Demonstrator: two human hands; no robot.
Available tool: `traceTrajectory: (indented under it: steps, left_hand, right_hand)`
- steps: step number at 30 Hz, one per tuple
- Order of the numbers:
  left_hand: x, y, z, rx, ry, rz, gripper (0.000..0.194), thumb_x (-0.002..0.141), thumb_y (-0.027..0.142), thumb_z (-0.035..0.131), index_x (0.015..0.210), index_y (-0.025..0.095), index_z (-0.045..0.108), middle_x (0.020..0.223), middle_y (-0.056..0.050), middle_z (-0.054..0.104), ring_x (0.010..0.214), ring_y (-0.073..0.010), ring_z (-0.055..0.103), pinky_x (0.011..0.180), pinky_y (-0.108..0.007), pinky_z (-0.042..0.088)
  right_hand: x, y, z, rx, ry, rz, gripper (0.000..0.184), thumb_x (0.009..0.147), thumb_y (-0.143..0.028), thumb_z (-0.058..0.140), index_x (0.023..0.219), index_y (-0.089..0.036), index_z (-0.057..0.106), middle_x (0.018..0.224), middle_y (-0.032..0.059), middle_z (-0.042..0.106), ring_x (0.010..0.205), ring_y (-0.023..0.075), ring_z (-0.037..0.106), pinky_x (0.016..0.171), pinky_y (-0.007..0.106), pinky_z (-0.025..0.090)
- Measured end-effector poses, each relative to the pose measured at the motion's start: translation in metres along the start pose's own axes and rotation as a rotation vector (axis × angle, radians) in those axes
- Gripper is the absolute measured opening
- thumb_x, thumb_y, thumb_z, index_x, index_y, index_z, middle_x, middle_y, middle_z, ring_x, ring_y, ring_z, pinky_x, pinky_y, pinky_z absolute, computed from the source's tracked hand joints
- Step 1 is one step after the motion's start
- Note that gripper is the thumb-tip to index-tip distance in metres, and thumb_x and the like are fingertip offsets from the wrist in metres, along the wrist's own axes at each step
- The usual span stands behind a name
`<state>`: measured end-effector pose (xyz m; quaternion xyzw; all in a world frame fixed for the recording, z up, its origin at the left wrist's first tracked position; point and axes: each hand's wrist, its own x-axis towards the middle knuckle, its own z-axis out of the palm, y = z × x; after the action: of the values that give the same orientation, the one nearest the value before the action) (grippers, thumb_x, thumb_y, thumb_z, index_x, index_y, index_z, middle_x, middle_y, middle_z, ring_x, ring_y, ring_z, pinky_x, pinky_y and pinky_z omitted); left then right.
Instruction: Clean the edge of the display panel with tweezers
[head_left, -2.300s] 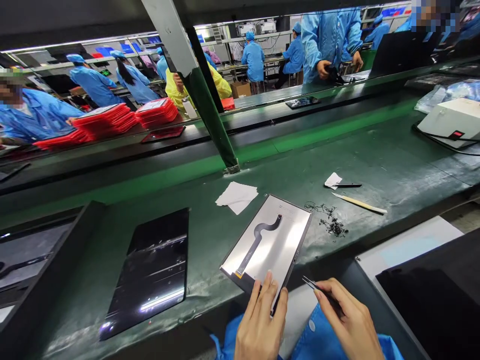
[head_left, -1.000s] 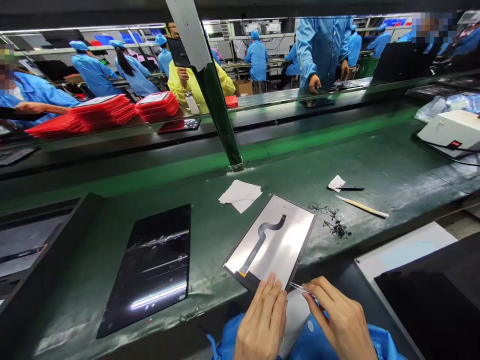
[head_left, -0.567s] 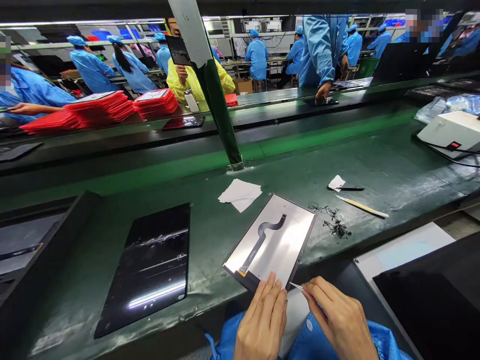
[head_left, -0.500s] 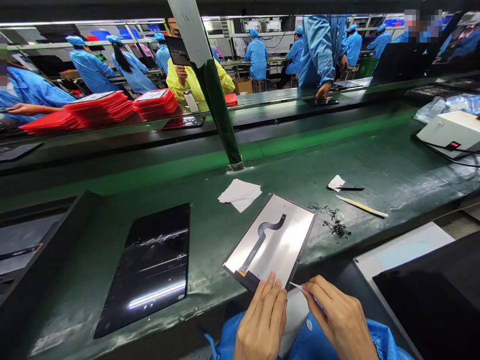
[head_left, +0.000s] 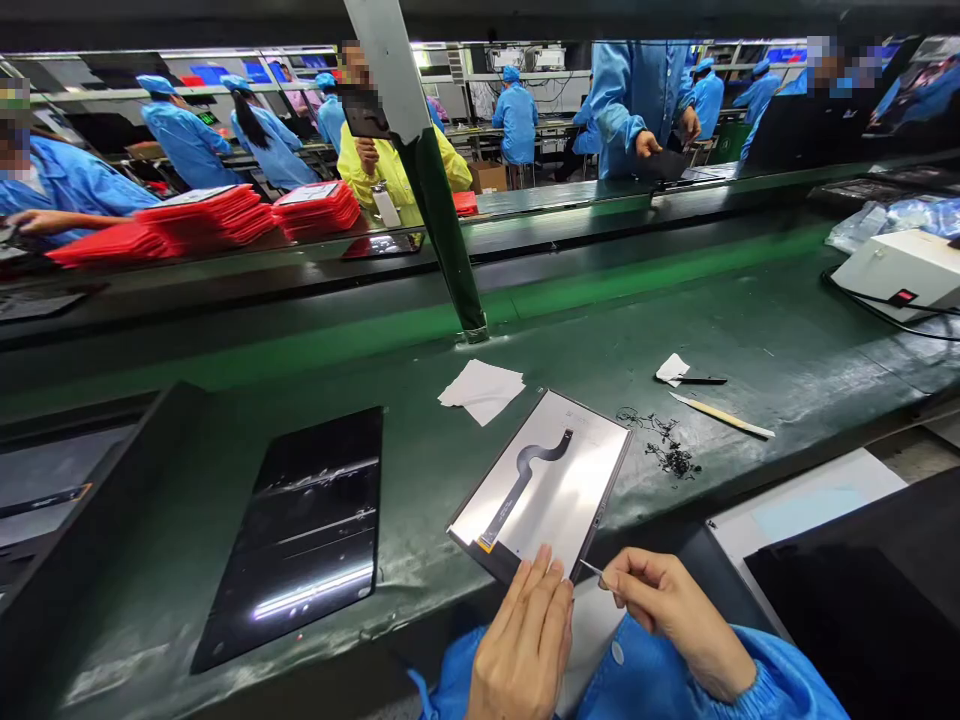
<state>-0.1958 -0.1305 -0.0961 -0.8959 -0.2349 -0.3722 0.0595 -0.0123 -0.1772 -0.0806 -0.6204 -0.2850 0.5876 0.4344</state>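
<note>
A display panel lies with its silvery back up at the bench's front edge, a dark ribbon cable running across it. My left hand rests flat on the panel's near end, fingers stretched out side by side. At the panel's right edge, my right hand pinches a thin metal tool, seemingly tweezers, with the tip at that edge. Black shreds are scattered just right of the panel. Beyond them lie a pale pointed stick and a black tool beside a crumpled white tissue.
A glossy black panel lies to the left, beside a dark tray. White sheets sit behind my panel, near a post. A white box with cables stands far right. Co-workers sit and stand across the bench.
My right hand has turned and its wrist has swung slightly right, the tool tip staying at the panel edge. My left hand is still. Across the bench, a co-worker has lifted a dark panel.
</note>
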Motion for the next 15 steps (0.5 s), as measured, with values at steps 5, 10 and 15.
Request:
traceTrajectory:
  steps: [5, 10, 15]
  left_hand:
    - [0.002, 0.001, -0.001, 0.008, 0.002, -0.004, 0.02, 0.096, 0.004, 0.048, 0.1, 0.005, 0.067, 0.102, -0.012, 0.076, 0.109, -0.0233, 0.071, 0.102, -0.033, 0.054]
    - [0.003, 0.001, 0.0, 0.002, 0.008, 0.001, 0.02, 0.096, 0.004, 0.047, 0.1, 0.005, 0.067, 0.102, -0.012, 0.076, 0.109, -0.0237, 0.071, 0.101, -0.033, 0.054]
    - [0.002, 0.0, 0.0, -0.01, 0.013, -0.004, 0.021, 0.097, 0.005, 0.047, 0.1, 0.005, 0.067, 0.101, -0.012, 0.076, 0.109, -0.0241, 0.071, 0.101, -0.033, 0.054]
  right_hand:
    - [-0.005, 0.0, -0.004, -0.174, 0.063, -0.135, 0.034, 0.079, -0.049, 0.063, 0.064, -0.019, 0.059, 0.058, -0.003, 0.05, 0.049, 0.011, 0.041, 0.048, 0.025, 0.031]
    - [-0.018, 0.012, -0.001, -0.627, 0.258, -0.578, 0.024, 0.096, -0.034, 0.051, 0.084, -0.022, 0.067, 0.076, 0.0017, 0.066, 0.061, 0.0152, 0.062, 0.055, 0.024, 0.045]
    - [-0.023, 0.012, 0.006, -0.837, 0.351, -0.809, 0.03, 0.104, -0.033, 0.041, 0.09, -0.022, 0.065, 0.078, 0.0019, 0.069, 0.059, 0.013, 0.067, 0.053, 0.021, 0.047]
